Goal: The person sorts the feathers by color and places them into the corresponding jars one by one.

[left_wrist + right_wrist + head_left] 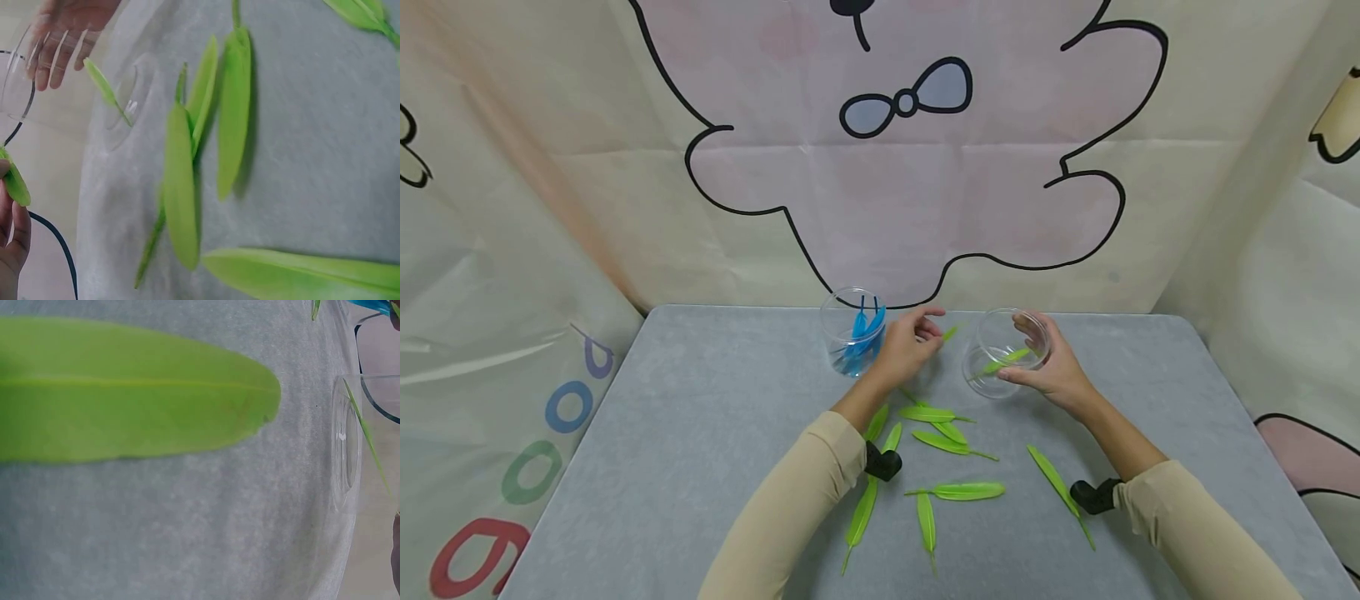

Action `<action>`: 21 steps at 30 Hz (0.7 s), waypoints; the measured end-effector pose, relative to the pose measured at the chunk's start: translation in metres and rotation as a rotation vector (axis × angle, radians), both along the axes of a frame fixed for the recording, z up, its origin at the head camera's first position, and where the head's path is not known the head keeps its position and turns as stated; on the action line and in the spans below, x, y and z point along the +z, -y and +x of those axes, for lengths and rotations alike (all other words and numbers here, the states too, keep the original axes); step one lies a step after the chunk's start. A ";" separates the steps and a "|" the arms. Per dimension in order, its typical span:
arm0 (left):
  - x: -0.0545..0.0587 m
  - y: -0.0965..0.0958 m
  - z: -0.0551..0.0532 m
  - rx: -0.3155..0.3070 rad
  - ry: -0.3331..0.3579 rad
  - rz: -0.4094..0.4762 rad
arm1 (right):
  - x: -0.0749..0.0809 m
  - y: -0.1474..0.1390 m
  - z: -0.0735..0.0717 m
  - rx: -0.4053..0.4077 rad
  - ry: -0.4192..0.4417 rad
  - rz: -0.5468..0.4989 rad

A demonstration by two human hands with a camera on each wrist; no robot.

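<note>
My left hand [906,346] pinches a green feather [17,184] between thumb and fingers, with its tip showing past the fingers in the head view. To its right, my right hand [1058,365] holds a clear plastic cup [979,360] by the side, tilted a little toward the left hand. One green feather [1009,360] leans inside that cup. A second clear cup [831,327] stands just left of the left hand, with several blue feathers [860,337] in it.
Several green feathers lie loose in front of the hands, some overlapping, like the crosswise feather [967,492] and the one by the right wrist [1051,472]. The grey table [700,433] ends at a back edge close behind both cups, before a printed cloth backdrop [895,183].
</note>
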State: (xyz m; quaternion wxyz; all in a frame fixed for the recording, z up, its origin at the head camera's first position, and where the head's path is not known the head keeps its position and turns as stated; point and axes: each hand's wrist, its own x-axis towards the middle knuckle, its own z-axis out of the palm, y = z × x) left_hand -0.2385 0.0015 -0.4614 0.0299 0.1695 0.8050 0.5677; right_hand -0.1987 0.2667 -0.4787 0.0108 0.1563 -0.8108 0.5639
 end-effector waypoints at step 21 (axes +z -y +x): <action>0.038 -0.035 0.004 -0.052 -0.044 0.217 | 0.000 0.002 0.000 -0.005 0.026 0.002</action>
